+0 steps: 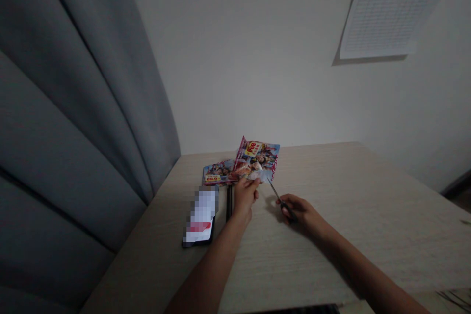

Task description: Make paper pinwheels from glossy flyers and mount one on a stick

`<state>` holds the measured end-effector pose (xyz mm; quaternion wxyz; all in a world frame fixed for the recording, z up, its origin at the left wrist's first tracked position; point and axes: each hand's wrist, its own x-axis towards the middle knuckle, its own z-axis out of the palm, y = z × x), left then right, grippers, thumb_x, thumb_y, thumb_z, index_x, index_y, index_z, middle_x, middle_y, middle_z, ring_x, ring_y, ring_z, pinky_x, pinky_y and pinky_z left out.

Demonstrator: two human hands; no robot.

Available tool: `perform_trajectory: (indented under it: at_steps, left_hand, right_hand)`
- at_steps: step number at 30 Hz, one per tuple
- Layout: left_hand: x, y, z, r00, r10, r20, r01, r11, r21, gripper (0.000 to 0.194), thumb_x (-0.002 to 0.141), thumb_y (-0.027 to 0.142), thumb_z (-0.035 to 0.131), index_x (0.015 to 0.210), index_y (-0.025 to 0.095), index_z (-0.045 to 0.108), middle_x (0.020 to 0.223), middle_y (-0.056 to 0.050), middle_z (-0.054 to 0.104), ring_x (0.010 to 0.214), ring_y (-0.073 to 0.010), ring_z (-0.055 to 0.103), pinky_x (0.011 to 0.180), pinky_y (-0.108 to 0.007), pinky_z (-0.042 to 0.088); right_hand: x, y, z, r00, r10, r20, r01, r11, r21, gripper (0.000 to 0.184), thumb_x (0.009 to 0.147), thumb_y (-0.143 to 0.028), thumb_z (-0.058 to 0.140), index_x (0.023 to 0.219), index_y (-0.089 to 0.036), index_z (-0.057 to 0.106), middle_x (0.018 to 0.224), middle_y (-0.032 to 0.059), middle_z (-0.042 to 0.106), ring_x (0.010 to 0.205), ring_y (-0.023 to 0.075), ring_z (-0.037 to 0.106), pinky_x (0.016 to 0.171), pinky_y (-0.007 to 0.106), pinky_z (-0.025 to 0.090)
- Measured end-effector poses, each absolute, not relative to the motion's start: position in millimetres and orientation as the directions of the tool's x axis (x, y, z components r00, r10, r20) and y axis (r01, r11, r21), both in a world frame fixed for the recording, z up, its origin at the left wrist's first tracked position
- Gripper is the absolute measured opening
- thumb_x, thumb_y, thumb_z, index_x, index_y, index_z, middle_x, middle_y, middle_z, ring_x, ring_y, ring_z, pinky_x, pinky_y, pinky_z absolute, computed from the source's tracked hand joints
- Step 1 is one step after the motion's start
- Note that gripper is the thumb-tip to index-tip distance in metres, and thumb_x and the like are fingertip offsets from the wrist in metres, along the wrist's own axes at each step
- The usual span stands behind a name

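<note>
My left hand (246,194) pinches the lower edge of a colourful printed leaflet (259,157), which is raised above the table. My right hand (300,211) is closed round the dark handles of a pair of scissors (277,195). The scissor blades point up and left, and their tips reach the leaflet's lower right edge. Whether the blades are apart is too small to tell. Behind my left hand, a second printed leaflet (217,172) lies on the table, partly covered by the held one.
A phone (202,216) with a lit, blurred screen lies left of my left forearm. Beside it is a dark, narrow strip-like object (229,201). The pale wooden table (368,221) meets a white wall with a posted sheet (386,19). A grey curtain (91,83) hangs along the left.
</note>
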<state>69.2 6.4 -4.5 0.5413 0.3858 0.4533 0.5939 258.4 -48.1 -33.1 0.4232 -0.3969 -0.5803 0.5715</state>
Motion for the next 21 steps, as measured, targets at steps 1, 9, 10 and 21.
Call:
perform_trajectory:
  at_steps: [1,9,10,21]
  left_hand:
    - [69.3,6.4,-4.7,-0.117,0.993,-0.030,-0.291,-0.006,0.957,0.041,0.061,0.043,0.084,0.075,0.016,0.056,0.075,0.000,0.070,0.038,-0.0011,0.043,0.037,-0.017,0.019]
    - [72.7,4.8,-7.0,-0.081,0.997,-0.010,-0.269,-0.013,0.963,0.042,0.063,0.045,0.083,0.072,0.016,0.054,0.075,-0.003,0.072,0.037,-0.0015,0.042,0.036,-0.017,0.016]
    - [73.0,4.5,-6.8,-0.082,0.997,-0.008,-0.277,-0.015,0.961,0.042,0.063,0.046,0.083,0.072,0.016,0.054,0.076,-0.003,0.072,0.036,-0.0013,0.042,0.036,-0.017,0.016]
    - [73.3,3.6,-4.6,-0.088,0.996,-0.005,-0.264,-0.019,0.964,0.040,0.065,0.045,0.082,0.072,0.017,0.055,0.072,-0.002,0.071,0.036,-0.0014,0.040,0.036,-0.017,0.015]
  right_hand:
    - [258.7,-47.7,-34.3,-0.327,0.944,0.043,-0.023,0.037,-0.999,0.039,0.081,-0.047,0.072,0.104,-0.018,0.063,0.068,-0.0035,0.054,0.058,0.0118,0.052,0.056,0.026,0.034]
    - [258.8,-45.2,-37.7,-0.312,0.949,0.047,-0.009,0.047,-0.999,0.042,0.082,-0.050,0.070,0.108,-0.018,0.062,0.065,-0.0027,0.056,0.058,0.0128,0.051,0.058,0.028,0.036]
    - [258.3,-45.6,-37.1,-0.306,0.951,0.044,-0.012,0.043,-0.999,0.042,0.082,-0.051,0.070,0.107,-0.018,0.062,0.065,-0.0029,0.056,0.058,0.0127,0.051,0.058,0.028,0.036]
    - [257.4,-47.8,-30.5,-0.304,0.952,0.025,0.004,0.028,-1.000,0.042,0.081,-0.050,0.070,0.105,-0.017,0.061,0.064,-0.0032,0.055,0.057,0.0122,0.050,0.056,0.027,0.033]
